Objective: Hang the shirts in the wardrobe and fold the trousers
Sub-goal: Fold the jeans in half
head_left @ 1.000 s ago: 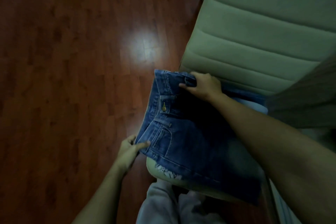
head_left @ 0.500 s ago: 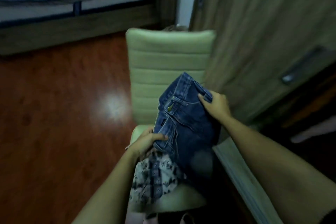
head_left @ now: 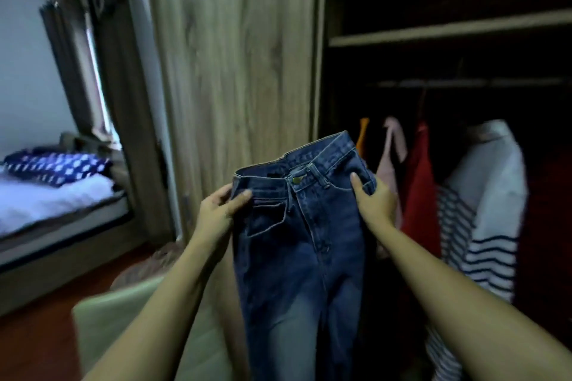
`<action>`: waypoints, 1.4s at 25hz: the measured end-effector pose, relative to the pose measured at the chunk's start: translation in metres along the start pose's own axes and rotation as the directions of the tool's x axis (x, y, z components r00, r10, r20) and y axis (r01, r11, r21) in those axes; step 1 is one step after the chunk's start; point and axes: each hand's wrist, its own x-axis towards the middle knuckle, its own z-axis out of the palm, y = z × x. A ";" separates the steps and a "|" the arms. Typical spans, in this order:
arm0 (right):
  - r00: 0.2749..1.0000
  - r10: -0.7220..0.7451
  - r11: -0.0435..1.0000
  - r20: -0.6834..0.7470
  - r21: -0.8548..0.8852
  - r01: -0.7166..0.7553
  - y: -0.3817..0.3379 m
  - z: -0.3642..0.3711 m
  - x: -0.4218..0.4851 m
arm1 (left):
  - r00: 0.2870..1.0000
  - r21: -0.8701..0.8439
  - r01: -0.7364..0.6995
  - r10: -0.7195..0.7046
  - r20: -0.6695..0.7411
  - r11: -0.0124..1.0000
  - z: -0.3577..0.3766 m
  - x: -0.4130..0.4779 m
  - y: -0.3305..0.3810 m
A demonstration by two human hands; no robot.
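Observation:
A pair of blue jeans (head_left: pixel 297 244) hangs upright in front of me, waistband up, front and brass button facing me. My left hand (head_left: pixel 218 210) grips the left side of the waistband, thumb on the front. My right hand (head_left: pixel 373 198) grips the right side of the waistband near the pocket. The legs drop out of view at the bottom. Behind them the wardrobe (head_left: pixel 445 37) stands open, with a red shirt (head_left: pixel 419 192), a pink one (head_left: pixel 391 151) and a white striped shirt (head_left: pixel 483 210) hanging from its rail (head_left: pixel 464 83).
A pale green chair (head_left: pixel 123 318) stands below my left arm. The wooden wardrobe door (head_left: pixel 235 71) is behind the jeans. A bed (head_left: pixel 52 201) with a blue patterned cloth (head_left: pixel 58 165) lies at the left, by a dark curtain (head_left: pixel 102 71). Red-brown wooden floor (head_left: pixel 34 340) shows at the lower left.
The jeans have been lifted off the chair and held up by the waistband with both hands. My view has risen from the floor and chair to the open wardrobe.

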 end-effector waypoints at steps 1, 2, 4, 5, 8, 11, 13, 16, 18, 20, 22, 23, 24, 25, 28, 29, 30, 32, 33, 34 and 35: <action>0.998 -0.032 0.999 -0.058 0.028 0.034 -0.018 -0.018 0.018 | 0.993 0.038 -0.112 0.113 -0.025 0.993 0.014 0.012 0.025; 0.992 -0.074 0.996 -0.104 0.041 0.079 -0.036 -0.037 0.033 | 0.970 0.117 -0.231 0.237 -0.046 0.966 0.027 0.023 0.051; 0.975 -0.169 0.985 -0.144 0.020 0.173 -0.066 -0.068 0.057 | 0.892 0.364 -0.400 0.449 -0.058 0.841 0.046 0.042 0.098; 0.966 -0.212 0.977 -0.147 0.005 0.215 -0.082 -0.083 0.066 | 0.845 0.472 -0.452 0.533 -0.044 0.757 0.054 0.048 0.120; 0.919 -0.377 0.925 -0.111 -0.081 0.370 -0.122 -0.121 0.087 | 0.695 0.655 -0.553 0.718 0.023 0.514 0.069 0.053 0.160; 0.865 -0.495 0.863 -0.081 -0.162 0.479 -0.147 -0.147 0.101 | 0.624 0.713 -0.594 0.772 0.118 0.371 0.065 0.064 0.180; 0.881 -0.461 0.884 -0.105 -0.148 0.444 -0.151 -0.158 0.111 | 0.595 0.696 -0.629 0.791 0.142 0.348 0.061 0.072 0.190; 0.917 -0.397 0.917 -0.032 -0.057 0.395 -0.153 -0.161 0.115 | 0.548 0.668 -0.668 0.824 0.142 0.329 0.067 0.070 0.191; 0.936 -0.352 0.933 0.026 0.088 0.349 -0.151 -0.157 0.109 | 0.590 0.646 -0.667 0.792 0.155 0.370 0.071 0.066 0.189; 0.942 -0.335 0.882 0.037 0.365 0.299 -0.153 -0.157 0.100 | 0.685 0.394 -0.706 0.709 0.168 0.589 0.065 0.066 0.199; 0.947 -0.308 0.790 0.093 0.580 0.200 -0.152 -0.161 0.095 | 0.794 0.036 -0.578 0.551 0.256 0.815 0.054 0.066 0.207; 0.948 -0.286 0.779 0.142 0.610 0.144 -0.151 -0.161 0.091 | 0.848 -0.017 -0.463 0.448 0.283 0.886 0.048 0.067 0.207; 0.952 -0.245 0.795 0.182 0.600 0.089 -0.149 -0.158 0.086 | 0.904 0.022 -0.354 0.336 0.264 0.935 0.044 0.071 0.203; 0.966 -0.167 0.825 0.195 0.565 0.028 -0.146 -0.151 0.082 | 0.954 0.084 -0.240 0.219 0.203 0.967 0.045 0.072 0.197; 0.963 0.122 0.788 0.240 0.566 -0.241 -0.151 -0.121 0.075 | 0.998 0.097 0.059 -0.059 -0.005 0.993 0.068 0.070 0.183; 0.947 0.147 0.741 0.287 0.601 -0.298 -0.161 -0.110 0.073 | 0.999 0.078 0.053 -0.053 -0.006 0.996 0.081 0.066 0.184; 0.934 0.137 0.711 0.331 0.624 -0.325 -0.171 -0.101 0.071 | 1.000 0.089 -0.001 0.002 -0.011 0.996 0.096 0.062 0.184; 0.919 0.063 0.710 0.389 0.629 -0.316 -0.189 -0.081 0.068 | 0.986 0.181 -0.166 0.168 0.002 0.969 0.125 0.055 0.186; 0.914 0.019 0.720 0.405 0.628 -0.294 -0.199 -0.073 0.063 | 0.974 0.213 -0.225 0.226 0.023 0.951 0.136 0.048 0.189; 0.909 -0.019 0.731 0.417 0.626 -0.272 -0.207 -0.067 0.058 | 0.966 0.229 -0.258 0.254 0.047 0.939 0.144 0.041 0.193; 0.904 -0.057 0.733 0.425 0.632 -0.251 -0.214 -0.063 0.053 | 0.961 0.228 -0.275 0.264 0.076 0.934 0.150 0.037 0.195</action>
